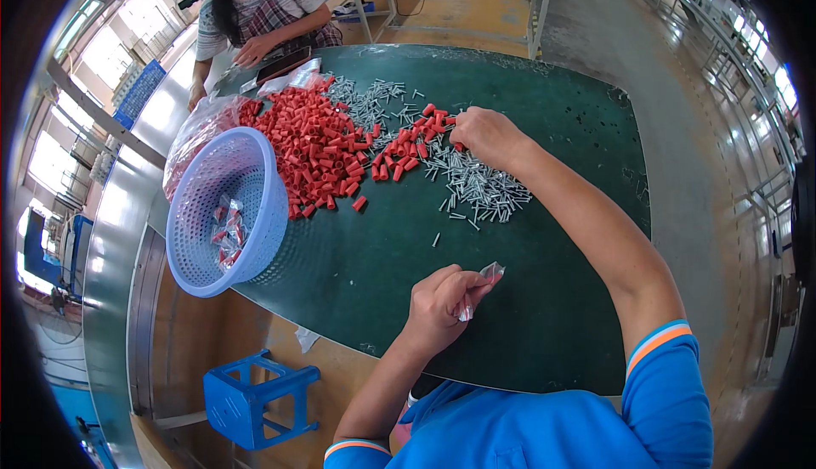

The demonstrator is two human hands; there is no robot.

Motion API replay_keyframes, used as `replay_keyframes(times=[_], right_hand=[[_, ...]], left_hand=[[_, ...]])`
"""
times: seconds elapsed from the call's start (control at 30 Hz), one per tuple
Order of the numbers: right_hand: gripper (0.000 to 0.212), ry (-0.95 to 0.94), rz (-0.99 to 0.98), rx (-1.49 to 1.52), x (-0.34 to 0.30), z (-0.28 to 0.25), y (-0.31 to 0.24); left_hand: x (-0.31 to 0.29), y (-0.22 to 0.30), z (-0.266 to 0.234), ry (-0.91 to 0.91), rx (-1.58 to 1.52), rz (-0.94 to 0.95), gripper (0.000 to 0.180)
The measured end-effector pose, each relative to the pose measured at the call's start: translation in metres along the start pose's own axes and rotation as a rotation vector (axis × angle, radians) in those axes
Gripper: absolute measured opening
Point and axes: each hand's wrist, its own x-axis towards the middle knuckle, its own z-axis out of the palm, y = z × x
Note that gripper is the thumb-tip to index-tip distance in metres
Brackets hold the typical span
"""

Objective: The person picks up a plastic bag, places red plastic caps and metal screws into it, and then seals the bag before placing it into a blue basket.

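My left hand [440,306] is closed around a small clear plastic bag [492,272] above the near part of the green table. Farther off, my right hand [490,137] bends its fingers down at the edge of the piles. Red shows right at its fingertips, but what they grip is hidden. Short red hollow plastic sleeves [313,142] lie in a large heap left of that hand, with a smaller group of them reaching toward it. Silver screws [484,187] are heaped just below the right hand. More screws [367,100] lie scattered behind the red pieces.
A blue perforated basket [270,214] at the table's left edge holds several filled small bags [228,233]. Behind it rests a large clear bag [197,133]. Across the green table [357,286], another person [276,10] works with their hands. A blue stool [255,399] stands below on the left.
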Motion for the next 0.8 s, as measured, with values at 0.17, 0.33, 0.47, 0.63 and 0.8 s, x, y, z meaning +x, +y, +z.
replay_keyframes(times=[0.17, 0.33, 0.47, 0.63, 0.8], right_hand=[[0.008, 0.337, 0.018, 0.054, -0.022, -0.003, 0.004], [0.011, 0.295, 0.137, 0.772, -0.084, -0.056, -0.042], [0.014, 0.327, -0.181, 0.554, -0.124, -0.064, -0.050], [0.018, 0.395, -0.333, 0.196, -0.150, -0.069, -0.056], [0.010, 0.403, -0.316, -0.128, -0.160, -0.073, -0.063]], left_hand=[[0.002, 0.000, 0.005, -0.043, 0.001, -0.047, 0.017], [0.006, -0.001, 0.000, -0.032, 0.051, -0.092, 0.016], [0.025, 0.008, 0.007, -0.080, 0.077, -0.051, 0.014], [0.040, 0.015, 0.020, -0.113, 0.131, 0.013, 0.014], [0.040, 0.020, 0.031, -0.156, 0.160, 0.033, 0.014]])
